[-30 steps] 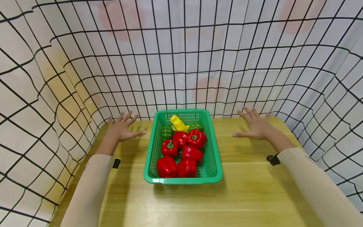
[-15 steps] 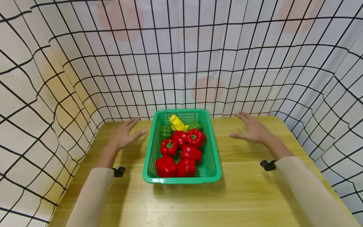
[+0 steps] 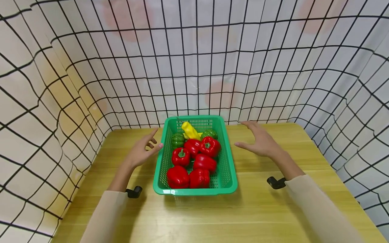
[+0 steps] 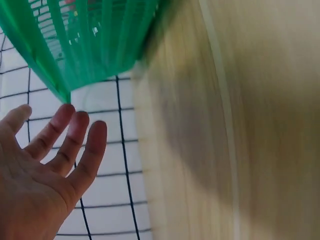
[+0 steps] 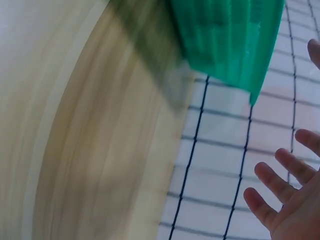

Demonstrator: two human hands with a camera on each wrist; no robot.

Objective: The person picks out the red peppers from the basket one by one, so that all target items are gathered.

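Note:
A green plastic basket (image 3: 225, 184) stands mid-table, filled with several red peppers (image 3: 205, 162), a yellow pepper (image 3: 190, 131) and small green pumpkins (image 3: 178, 140). My left hand (image 3: 142, 152) hovers just left of the basket's wall, fingers loosely spread, holding nothing; its fingertips (image 4: 67, 112) nearly reach the basket (image 4: 90, 40) in the left wrist view. My right hand (image 3: 258, 141) hovers a little right of the basket, open and empty. In the right wrist view its fingers (image 5: 280, 180) show below the basket (image 5: 230, 40).
The wooden table (image 3: 194, 216) is enclosed on three sides by a white curtain with a black grid (image 3: 194, 67). Small black wrist mounts (image 3: 134, 192) sit under each forearm. Bare wood lies in front of the basket and on both sides.
Both hands have moved inward from the table's far corners toward the basket's sides, and lifted off the table. The basket and its contents stayed put.

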